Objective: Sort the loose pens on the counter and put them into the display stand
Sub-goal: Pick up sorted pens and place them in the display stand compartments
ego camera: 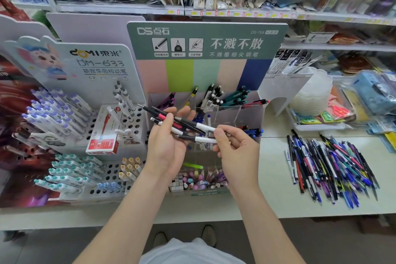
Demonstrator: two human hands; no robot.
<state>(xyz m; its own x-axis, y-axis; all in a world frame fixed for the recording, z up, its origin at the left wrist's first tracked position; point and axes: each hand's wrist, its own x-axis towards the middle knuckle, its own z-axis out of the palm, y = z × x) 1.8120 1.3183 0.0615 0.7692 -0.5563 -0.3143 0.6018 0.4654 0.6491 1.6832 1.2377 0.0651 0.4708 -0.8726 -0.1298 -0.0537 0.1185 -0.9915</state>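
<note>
My left hand (169, 141) holds a small bunch of pens (180, 123) across its palm, the thumb pressed over them; they are black, white and red. My right hand (233, 146) pinches the white end of one pen (203, 140) from that bunch. Both hands hover in front of the clear display stand (246, 111) with the green DS header, whose back compartments hold upright pens sorted by colour. A wide pile of loose pens (330, 167) lies on the white counter (272, 188) to the right.
A white DOMI pen stand (85, 135) with purple, teal and yellow-capped pens and a red box stands at left. A tray of packets (321, 118) and stacked clear cups sit at back right. Shelves of goods run behind.
</note>
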